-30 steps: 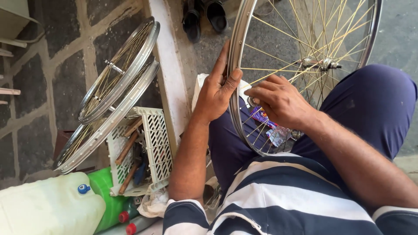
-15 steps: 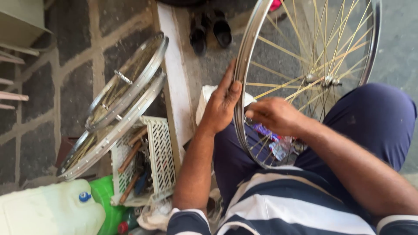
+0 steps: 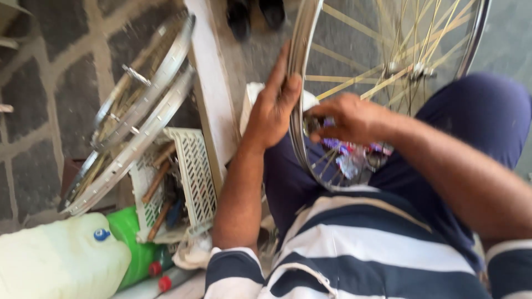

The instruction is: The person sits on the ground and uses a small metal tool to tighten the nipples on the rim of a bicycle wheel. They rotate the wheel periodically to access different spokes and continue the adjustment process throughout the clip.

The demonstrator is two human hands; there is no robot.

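left hand [image 3: 275, 108] on wheel rim [image 3: 297, 83], crate [image 3: 188, 171] beside

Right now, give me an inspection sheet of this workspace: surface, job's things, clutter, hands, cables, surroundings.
Surface: stone-paved ground with pale joints; a pale raised strip runs alongside.
Job's things: spoked bicycle wheel standing upright over the person's lap.
Clutter: white slotted crate holding wooden-handled tools; two spare rims leaning above it; green bottle; pale canister; crinkled wrappers on the lap.
Hands: left hand grips the wheel's rim from outside; right hand reaches among the spokes near the rim, what it pinches is blurred.
Cables: nothing seen.
Surroundings: pair of dark shoes at the top.
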